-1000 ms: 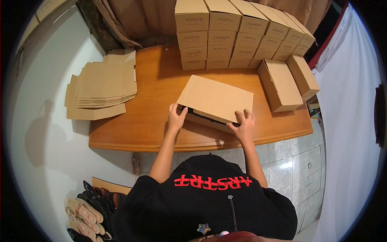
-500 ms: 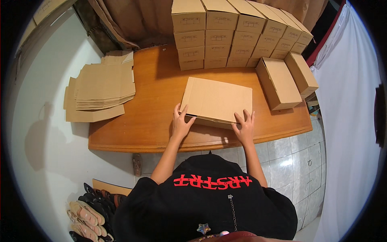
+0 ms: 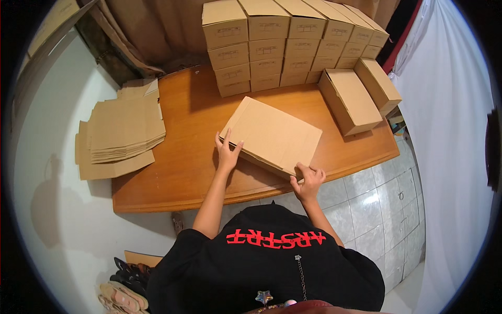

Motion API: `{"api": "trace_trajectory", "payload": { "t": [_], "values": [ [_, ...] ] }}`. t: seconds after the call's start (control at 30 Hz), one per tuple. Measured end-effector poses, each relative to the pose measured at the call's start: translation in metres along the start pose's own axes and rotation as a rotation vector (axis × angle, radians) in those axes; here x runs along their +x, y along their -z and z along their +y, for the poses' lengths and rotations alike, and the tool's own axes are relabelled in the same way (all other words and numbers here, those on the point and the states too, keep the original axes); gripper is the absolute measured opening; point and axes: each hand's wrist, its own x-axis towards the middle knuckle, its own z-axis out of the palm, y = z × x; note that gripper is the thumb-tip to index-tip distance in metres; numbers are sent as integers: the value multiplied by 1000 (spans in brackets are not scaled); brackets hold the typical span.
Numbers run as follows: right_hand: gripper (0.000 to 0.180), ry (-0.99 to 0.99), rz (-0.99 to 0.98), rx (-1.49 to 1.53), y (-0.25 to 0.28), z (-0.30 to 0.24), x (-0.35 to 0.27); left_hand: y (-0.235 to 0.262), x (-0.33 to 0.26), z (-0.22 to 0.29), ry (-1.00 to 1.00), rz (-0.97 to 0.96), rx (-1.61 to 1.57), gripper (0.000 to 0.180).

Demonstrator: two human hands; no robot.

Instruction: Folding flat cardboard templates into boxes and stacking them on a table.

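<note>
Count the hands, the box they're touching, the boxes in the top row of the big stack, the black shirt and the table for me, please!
Left hand and right hand: 2
Box at the hands: 1
Top-row boxes: 6
Black shirt: 1
Wooden table: 1
Total: 11

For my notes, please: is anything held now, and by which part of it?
The nearest cardboard box, by its near edge: the left hand by the left corner, the right hand by the right corner.

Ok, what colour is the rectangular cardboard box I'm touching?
Light brown: the rectangular cardboard box shows best in head view.
</note>
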Motion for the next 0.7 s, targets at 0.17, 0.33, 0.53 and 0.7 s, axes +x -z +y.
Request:
{"api": "trace_trajectory", "payload": {
  "t": [0.17,0.33,0.53,0.7],
  "values": [
    [48,-55,123,111,-3,13,20,-4,34,-31,-42,-97,-128,59],
    [60,-282,218,214,-31,70,42,-16,48,-17,-112,-135,-204,80],
    [56,-672,105,610,-47,93,28,-59,-14,-10,263,-301,-376,92],
    [34,-815,128,1020,-53,92,9,-77,-62,19,365,-505,-367,86]
  ]
}}
